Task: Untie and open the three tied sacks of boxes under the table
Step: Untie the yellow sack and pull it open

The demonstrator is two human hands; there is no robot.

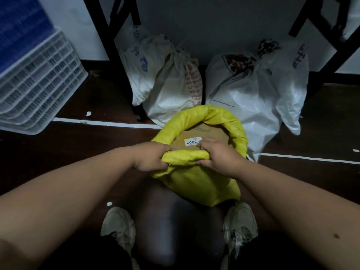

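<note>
1. The left white sack [165, 82] leans against the black table leg [116, 55], with its neck bunched and tied by a cord near the top. It lies beyond the hands and a little left of them, so the left hand is the nearer one to reach it.

2. The left hand [151, 157] grips the near rolled rim of the yellow sack [196, 176], with fingers curled over the fold at its left end.

3. The yellow sack stands on the floor between the person's shoes, directly ahead of both hands. Its mouth is already open and rolled down into a ring. A cardboard box [210, 136] with a white label shows inside. The near rim runs left to right, straight across between the two hands.

4. The right hand [218, 157] pinches the right end of that same rim, fingers curled round the fabric.

5. The right white sack [251, 94] sits behind and right of the yellow one, touching it. Its neck is knotted at the top with a dark patterned tie. The right hand is the closer one to it.

6. By my judgement, one sack is open and two remain tied.
</note>
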